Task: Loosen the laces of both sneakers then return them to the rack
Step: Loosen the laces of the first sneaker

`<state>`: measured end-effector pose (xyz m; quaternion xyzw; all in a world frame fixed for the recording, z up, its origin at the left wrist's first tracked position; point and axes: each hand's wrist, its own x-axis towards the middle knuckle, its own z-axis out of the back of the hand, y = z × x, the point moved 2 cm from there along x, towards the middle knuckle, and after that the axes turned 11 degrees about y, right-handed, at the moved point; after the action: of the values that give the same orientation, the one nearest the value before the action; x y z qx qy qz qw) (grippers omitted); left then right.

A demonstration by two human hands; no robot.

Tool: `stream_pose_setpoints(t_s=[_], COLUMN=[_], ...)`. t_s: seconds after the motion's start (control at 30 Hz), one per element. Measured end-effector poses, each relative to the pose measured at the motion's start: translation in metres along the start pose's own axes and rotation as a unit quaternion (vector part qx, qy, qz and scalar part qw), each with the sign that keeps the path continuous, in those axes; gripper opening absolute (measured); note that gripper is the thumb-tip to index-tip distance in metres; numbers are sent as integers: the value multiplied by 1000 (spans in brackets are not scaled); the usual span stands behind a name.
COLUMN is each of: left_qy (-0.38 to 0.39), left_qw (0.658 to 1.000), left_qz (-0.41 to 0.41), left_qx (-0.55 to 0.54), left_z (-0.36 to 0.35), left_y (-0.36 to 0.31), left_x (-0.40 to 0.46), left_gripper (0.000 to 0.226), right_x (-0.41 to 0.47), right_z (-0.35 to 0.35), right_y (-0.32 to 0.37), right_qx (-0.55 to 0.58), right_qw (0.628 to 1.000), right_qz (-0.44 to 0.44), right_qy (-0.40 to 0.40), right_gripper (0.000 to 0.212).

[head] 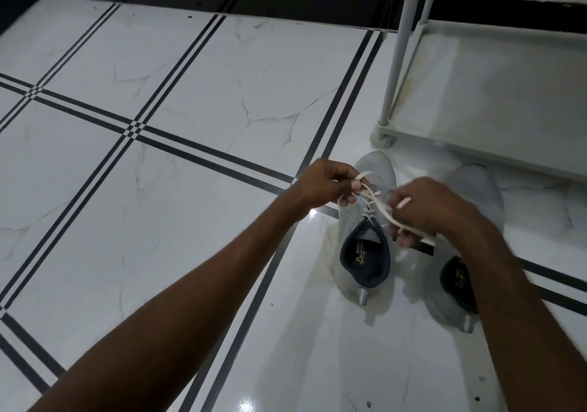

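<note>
Two light grey sneakers with dark blue linings stand side by side on the tiled floor, toes pointing away from me. Over the left sneaker (365, 252), my left hand (324, 186) pinches one end of its white lace (376, 203). My right hand (428, 208) grips the other end, pulled out to the right. The lace is untied and runs across the eyelets between my hands. My right forearm covers much of the right sneaker (479, 189); only its toe and part of its heel opening show.
A white shoe rack (495, 100) stands at the upper right, its lowest shelf bare and its corner post (398, 59) just beyond the sneakers' toes. White marble-look tiles with dark stripes spread to the left. A black skirting runs along the far wall.
</note>
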<state>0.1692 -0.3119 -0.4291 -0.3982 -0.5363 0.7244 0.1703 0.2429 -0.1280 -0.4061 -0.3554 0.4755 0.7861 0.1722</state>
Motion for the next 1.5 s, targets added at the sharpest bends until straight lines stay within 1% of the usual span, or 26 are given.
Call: stream_pose_setpoints(t_s=[0.03, 0.07, 0.13, 0.17, 0.2, 0.23, 0.3, 0.37, 0.43, 0.53, 0.6, 0.67, 0.73, 0.8, 0.87, 0.97, 1.03, 1.1, 1.17, 1.2, 1.23, 1.3, 1.33, 1.37, 1.43, 1.5], left_qy=[14, 29, 55, 67, 75, 82, 90, 88, 70, 57, 71, 104, 148, 174, 160, 113, 73, 14, -63, -97, -124, -155, -157, -153, -125, -82], left_qw=[1000, 999, 997, 996, 994, 992, 989, 988, 990, 996, 997, 994, 986, 982, 983, 974, 946, 903, 869, 865, 878, 940, 969, 984, 988, 964], left_qz=[-2, -1, 5, 9, 13, 17, 21, 22, 22, 24, 31, 42, 57, 72, 78, 55, 12, -51, -100, -115, -120, -101, -77, -47, 19, 64], left_qx=[8, 18, 45, 60, 76, 91, 114, 123, 117, 62, 20, -17, -44, -34, 42, 187, 316, 426, 481, 479, 447, 285, 177, 74, -87, -246], left_z=[0, 0, 1, 2, 2, 2, 0, -3, -5, -9, -10, -8, -4, 1, 8, 10, 2, -11, -25, -30, -33, -31, -28, -24, -17, -14], left_y=[-2, -3, -7, -8, -9, -11, -13, -15, -14, -13, -14, -14, -17, -20, -23, -28, -30, -28, -23, -21, -19, -14, -10, -6, 8, 25], left_x=[0, 1, 3, 4, 5, 6, 8, 8, 8, 5, 4, 3, 0, -2, -3, 0, 3, 7, 7, 6, 5, 0, -1, -2, -7, -16], left_gripper=[15, 15, 14, 13, 13, 13, 11, 13, 15, 21, 23, 21, 17, 10, 10, 11, 12, 13, 13, 13, 14, 11, 10, 12, 20, 27], right_x=[1, 3, 8, 11, 14, 18, 21, 21, 23, 26, 26, 26, 28, 31, 32, 35, 37, 39, 37, 36, 35, 35, 36, 38, 36, 30], right_z=[-4, -6, -10, -13, -15, -16, -17, -17, -19, -19, -21, -23, -27, -28, -26, -22, -22, -23, -25, -25, -24, -21, -18, -15, -10, -11], right_y=[-4, -7, -10, -10, -10, -12, -16, -16, -17, -21, -22, -20, -20, -21, -23, -26, -27, -26, -23, -22, -22, -24, -27, -32, -38, -40], right_qx=[-34, -82, -179, -200, -189, -143, -9, 126, 217, 213, 177, 144, 170, 172, 157, 188, 199, 205, 208, 218, 241, 312, 341, 356, 376, 447], right_qw=[999, 996, 979, 973, 973, 980, 990, 982, 966, 967, 974, 979, 975, 974, 975, 968, 966, 967, 963, 959, 951, 933, 929, 928, 911, 860], right_qz=[-29, -37, 5, 43, 79, 106, 129, 137, 139, 137, 141, 144, 142, 149, 155, 165, 155, 138, 132, 132, 133, 131, 123, 110, 82, 81], right_qy=[5, -19, -95, -111, -105, -85, -47, -13, 24, 40, 24, -2, 4, 9, 9, 33, 46, 66, 108, 128, 141, 123, 76, 5, -146, -232], right_gripper=[9, 8, 12, 16, 18, 20, 15, 12, 19, 16, 22, 22, 15, 12, 14, 16, 18, 21, 27, 29, 29, 24, 20, 17, 11, 16])
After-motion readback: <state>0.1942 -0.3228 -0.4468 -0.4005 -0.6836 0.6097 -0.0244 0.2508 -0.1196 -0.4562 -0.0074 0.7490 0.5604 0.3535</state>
